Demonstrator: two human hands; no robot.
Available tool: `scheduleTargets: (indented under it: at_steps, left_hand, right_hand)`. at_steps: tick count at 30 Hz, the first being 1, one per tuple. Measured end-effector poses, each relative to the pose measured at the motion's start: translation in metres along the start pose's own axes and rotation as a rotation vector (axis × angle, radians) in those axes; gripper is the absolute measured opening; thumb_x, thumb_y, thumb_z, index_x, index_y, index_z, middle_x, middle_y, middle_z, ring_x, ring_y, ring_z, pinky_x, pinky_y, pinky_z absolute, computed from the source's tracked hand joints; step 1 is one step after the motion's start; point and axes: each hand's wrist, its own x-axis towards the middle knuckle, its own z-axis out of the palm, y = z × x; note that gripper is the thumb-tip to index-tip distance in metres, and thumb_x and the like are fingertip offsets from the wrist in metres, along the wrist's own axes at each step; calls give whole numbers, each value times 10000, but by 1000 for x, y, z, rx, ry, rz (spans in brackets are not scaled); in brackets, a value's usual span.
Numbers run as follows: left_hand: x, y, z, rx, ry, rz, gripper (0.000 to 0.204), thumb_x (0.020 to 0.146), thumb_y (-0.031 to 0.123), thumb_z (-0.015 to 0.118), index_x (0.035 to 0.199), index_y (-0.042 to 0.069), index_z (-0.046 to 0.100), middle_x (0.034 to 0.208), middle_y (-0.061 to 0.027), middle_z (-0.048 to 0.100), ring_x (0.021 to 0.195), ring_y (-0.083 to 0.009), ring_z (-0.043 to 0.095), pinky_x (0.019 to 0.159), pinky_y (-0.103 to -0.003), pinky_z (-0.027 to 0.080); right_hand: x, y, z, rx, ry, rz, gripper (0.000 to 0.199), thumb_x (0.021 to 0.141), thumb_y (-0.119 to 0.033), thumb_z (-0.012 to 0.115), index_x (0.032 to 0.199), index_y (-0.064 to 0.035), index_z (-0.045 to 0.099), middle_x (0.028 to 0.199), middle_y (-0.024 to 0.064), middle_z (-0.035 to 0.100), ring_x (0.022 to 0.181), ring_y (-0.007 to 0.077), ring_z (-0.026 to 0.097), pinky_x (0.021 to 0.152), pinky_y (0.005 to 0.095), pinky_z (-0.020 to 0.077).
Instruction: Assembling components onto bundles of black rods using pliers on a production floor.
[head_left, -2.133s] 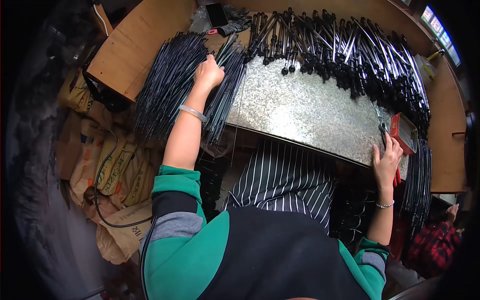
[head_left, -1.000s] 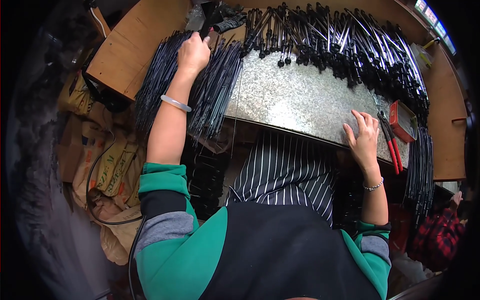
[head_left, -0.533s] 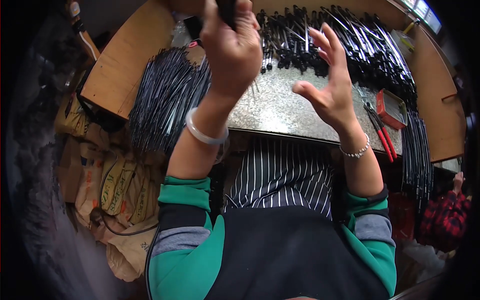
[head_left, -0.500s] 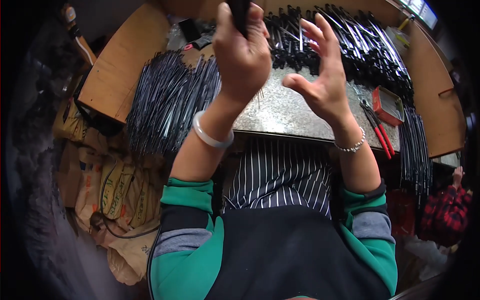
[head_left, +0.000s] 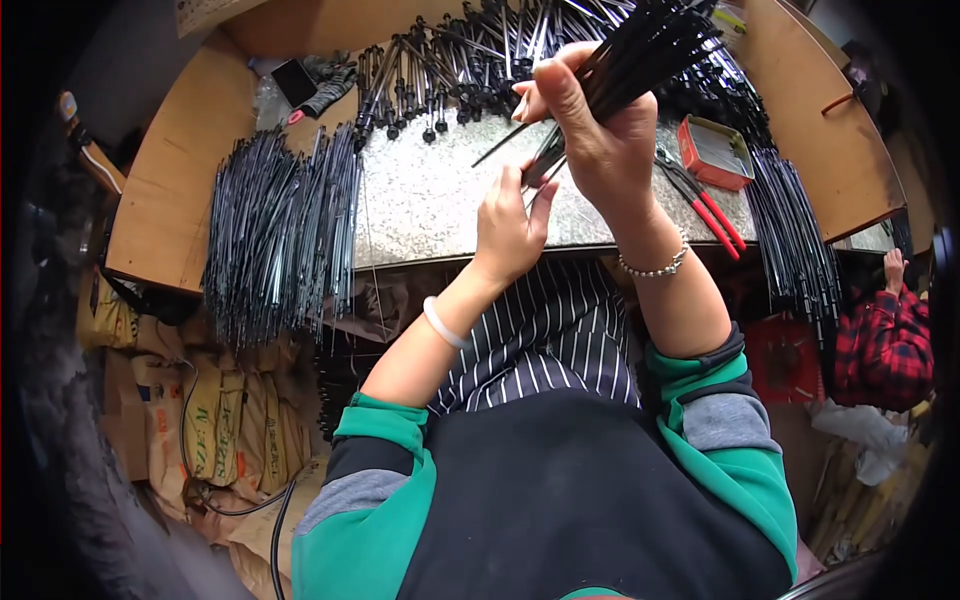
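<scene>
Both hands (head_left: 617,152) grip and partly hide what look like black rods (head_left: 650,58).

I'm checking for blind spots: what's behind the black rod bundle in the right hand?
The pile of black-and-silver rods shows on both sides of the bundle, beyond the right hand. What lies directly behind the bundle is covered, so I cannot tell.

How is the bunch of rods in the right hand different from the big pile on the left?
The held bundle is smaller; the left pile is much wider. The right hand grips the held bundle above the table, while the left pile lies at the table's left end, sticking out past its front edge. Both are thin, dark rods.
</scene>
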Motion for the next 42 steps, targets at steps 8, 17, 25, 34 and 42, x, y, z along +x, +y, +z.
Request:
scheduleTargets:
  at_steps: [8,17,25,34,42]
  left_hand:
    - [-76,1,5,-162,-203,-393,216,902,178,505,989,-20,506,797,-130,596,703,-262,589,646,-339,466]
    - [-140,18,-23,-1189,-569,-1312,328,959,337,383,834,55,497,623,-4,459,560,-111,489,485,-215,426]
    - [-110,62,-47,-1024,-548,-1132,366,973,256,319,698,46,437,481,-45,413,398,-142,422,407,-250,387]
    - [-118,79,-26,-1053,-669,-834,346,971,307,327,802,29,444,528,-37,441,432,-117,452,440,-222,404]
    - [-99,93,-8,-596,-995,-32,253,828,263,628,811,20,560,664,-107,561,588,-216,573,546,-317,455]
  right_hand:
    - [-28,25,-21,174,198,423,351,851,-344,593,676,-74,453,466,-20,400,357,76,389,388,232,382]
    - [-101,80,-60,-710,42,813,813,737,-424,700,1306,24,331,1207,210,467,1108,262,473,908,366,412]
    - [-140,33,-102,-759,-51,534,415,828,-203,643,1179,-30,504,1004,75,566,894,124,526,782,273,450]
    - [-150,-49,-73,-29,-258,1051,153,864,-90,576,941,39,605,675,24,596,603,62,556,578,205,474]
    - [-155,-82,-53,280,142,916,260,961,-117,368,1175,19,426,575,-24,348,402,25,254,357,175,230]
